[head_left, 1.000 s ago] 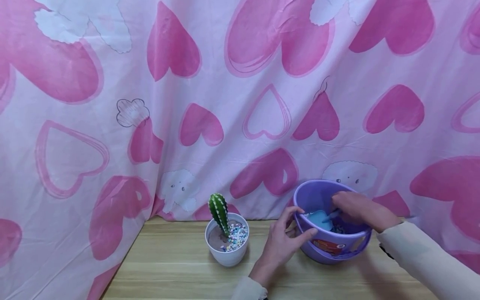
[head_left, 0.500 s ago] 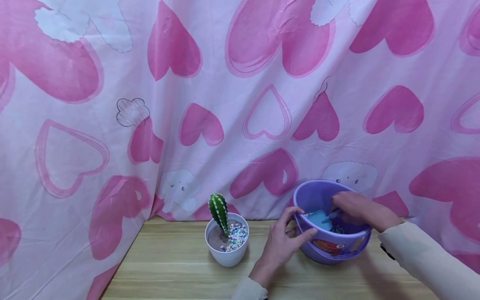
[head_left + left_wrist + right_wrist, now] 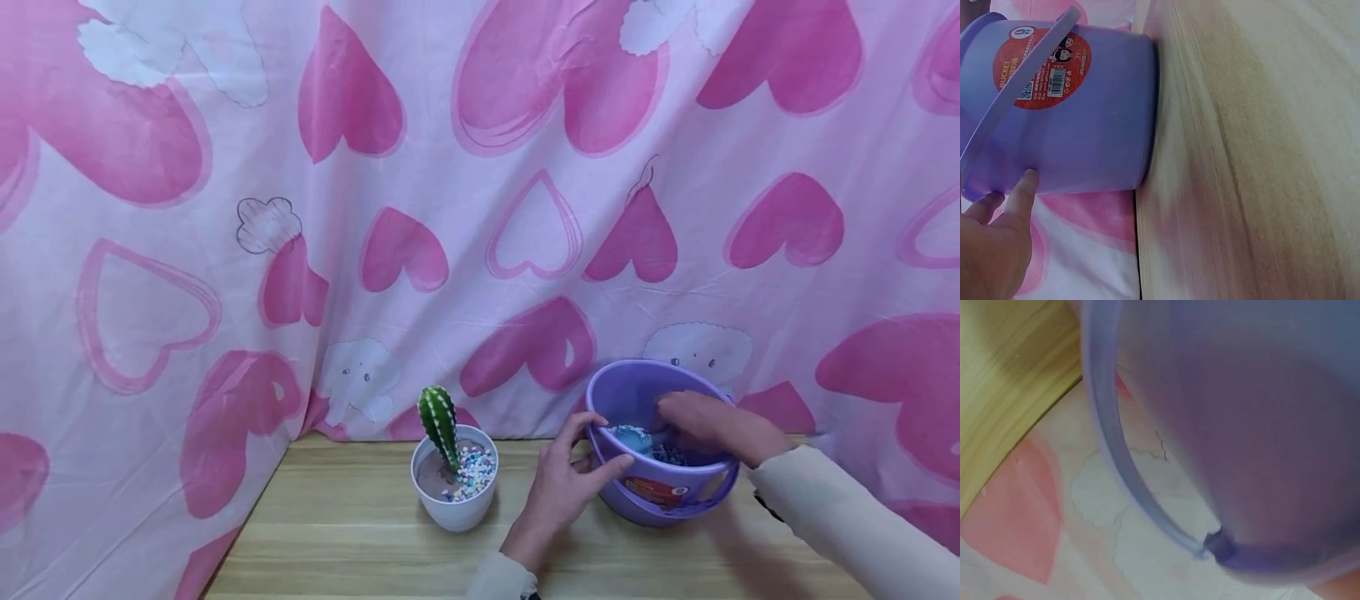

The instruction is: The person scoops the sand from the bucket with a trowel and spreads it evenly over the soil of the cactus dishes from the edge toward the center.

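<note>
A purple bucket (image 3: 652, 492) stands at the right of the table, its swing handle (image 3: 1019, 87) hanging down. My left hand (image 3: 558, 483) braces its near left side, with spread fingers and thumb at the rim; the left wrist view shows straight fingers (image 3: 1020, 194) against the outer wall. Inside the bucket, my right hand (image 3: 701, 417) grips a small light-blue shovel (image 3: 633, 437) by its handle, the fingers mostly hidden. The blade lies low among small coloured pebbles (image 3: 670, 455). In the right wrist view the bucket wall (image 3: 1260, 437) covers most of the scene.
A white pot (image 3: 459, 508) holding a green cactus (image 3: 437, 425), brown soil and some pebbles (image 3: 474, 471) stands left of the bucket on the wooden table (image 3: 337, 517). A pink heart-patterned cloth (image 3: 405, 183) hangs behind the table's back edge.
The shovel blade has sunk lower among the pebbles, and my right hand has shifted slightly left and down. My left hand and the pot stay put.
</note>
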A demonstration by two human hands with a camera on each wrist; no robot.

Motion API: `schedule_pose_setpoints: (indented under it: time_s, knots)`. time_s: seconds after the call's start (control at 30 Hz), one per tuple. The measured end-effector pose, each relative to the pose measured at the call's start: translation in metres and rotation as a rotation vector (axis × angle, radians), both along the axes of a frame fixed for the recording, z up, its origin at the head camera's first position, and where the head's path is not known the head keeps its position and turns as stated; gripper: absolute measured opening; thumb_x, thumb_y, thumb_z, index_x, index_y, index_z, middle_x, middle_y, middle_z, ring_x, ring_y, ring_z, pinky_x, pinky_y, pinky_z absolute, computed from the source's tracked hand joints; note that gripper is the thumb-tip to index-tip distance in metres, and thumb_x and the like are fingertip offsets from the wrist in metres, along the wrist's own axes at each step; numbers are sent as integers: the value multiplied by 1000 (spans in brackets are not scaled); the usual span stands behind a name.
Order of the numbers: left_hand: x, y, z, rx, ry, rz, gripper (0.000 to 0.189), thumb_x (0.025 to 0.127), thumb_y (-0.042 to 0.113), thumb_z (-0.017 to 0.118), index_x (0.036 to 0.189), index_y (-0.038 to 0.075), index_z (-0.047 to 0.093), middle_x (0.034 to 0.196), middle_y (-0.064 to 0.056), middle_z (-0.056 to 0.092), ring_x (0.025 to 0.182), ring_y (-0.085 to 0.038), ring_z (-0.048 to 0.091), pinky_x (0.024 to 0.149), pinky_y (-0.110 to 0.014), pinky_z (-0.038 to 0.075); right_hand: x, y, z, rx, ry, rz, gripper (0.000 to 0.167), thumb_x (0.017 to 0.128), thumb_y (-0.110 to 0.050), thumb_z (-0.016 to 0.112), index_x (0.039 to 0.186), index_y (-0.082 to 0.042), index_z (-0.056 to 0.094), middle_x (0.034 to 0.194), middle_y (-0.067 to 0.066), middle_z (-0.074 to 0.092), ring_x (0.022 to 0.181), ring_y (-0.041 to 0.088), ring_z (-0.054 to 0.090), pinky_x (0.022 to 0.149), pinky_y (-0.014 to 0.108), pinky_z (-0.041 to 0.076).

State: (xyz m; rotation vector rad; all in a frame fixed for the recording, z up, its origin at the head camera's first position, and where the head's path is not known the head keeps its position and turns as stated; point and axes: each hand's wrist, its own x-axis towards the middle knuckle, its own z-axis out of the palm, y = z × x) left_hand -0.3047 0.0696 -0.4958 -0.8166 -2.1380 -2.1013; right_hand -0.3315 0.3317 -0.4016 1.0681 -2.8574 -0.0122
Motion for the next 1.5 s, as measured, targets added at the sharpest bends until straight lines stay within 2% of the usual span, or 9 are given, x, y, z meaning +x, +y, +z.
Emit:
schedule_pose_setpoints:
  time_s: [0.13, 0.27, 0.37, 0.63, 0.73, 0.87, 1.03, 1.1, 1.5]
  knots:
    - [-1, 1, 0, 8, 3, 0, 52, 93, 42, 87, 136, 30, 62, 141, 12, 68, 135, -16, 65, 104, -23, 59, 0, 2, -2, -50, -135, 36, 24, 74, 8, 83, 85, -13, 81, 79, -9, 63, 72, 1, 49, 63, 26, 48]
    - [-1, 1, 0, 14, 6, 1, 51, 93, 42, 87, 136, 29, 63, 140, 11, 69, 133, -18, 66, 102, -23, 60, -1, 4, 0, -94, -237, 56, 30, 74, 10, 77, 87, -16, 83, 82, -8, 66, 76, 0, 53, 64, 24, 48]
    - [0, 1, 0, 14, -1, 7, 50, 92, 42, 88, 134, 33, 63, 138, 11, 70, 131, -18, 67, 101, -22, 60, -1, 5, 3, -118, -295, 57, 30, 76, 9, 76, 91, -17, 84, 87, -8, 69, 79, 0, 57, 67, 24, 51]
    - [1, 3, 0, 23, -8, 11, 48, 92, 41, 88, 133, 38, 63, 136, 9, 71, 129, -11, 67, 101, -22, 60, 5, 8, 23, -131, -271, 17, 30, 80, 7, 78, 103, -10, 86, 95, -6, 76, 88, 9, 70, 79, 34, 64]
    - [1, 2, 0, 34, -16, 5, 48, 92, 40, 88, 133, 39, 63, 138, 1, 72, 128, -11, 67, 101, -23, 60, 8, 8, 33, -131, -311, -38, 29, 86, 6, 77, 107, -11, 86, 102, -5, 77, 94, 12, 72, 84, 41, 67]
    - [1, 1, 0, 35, -30, 3, 48, 92, 39, 88, 132, 42, 62, 140, -2, 71, 128, -12, 67, 102, -23, 60, 13, 11, 41, -155, -342, -90, 26, 93, 1, 74, 112, -13, 84, 108, -5, 76, 98, 13, 70, 87, 43, 68]
    - [1, 2, -2, 7, -29, 12, 53, 93, 41, 87, 138, 33, 62, 143, 3, 69, 130, -12, 66, 103, -25, 60, 21, 18, 48, -176, -333, -133, 23, 98, -6, 74, 117, -16, 82, 112, -7, 74, 104, 17, 68, 89, 44, 66]
    - [1, 2, -2, -1, -30, 13, 55, 93, 42, 87, 140, 30, 62, 145, 4, 68, 132, -12, 66, 104, -26, 60, 23, 21, 50, -179, -330, -155, 23, 99, -8, 73, 118, -16, 82, 114, -6, 74, 106, 18, 67, 90, 45, 65]
    - [3, 1, 0, -12, -34, 13, 55, 92, 44, 87, 139, 30, 62, 148, 4, 65, 134, -14, 65, 105, -28, 60, 31, 36, 62, -233, -347, -207, 22, 101, -10, 72, 121, -12, 82, 122, 4, 75, 113, 24, 70, 91, 44, 67]
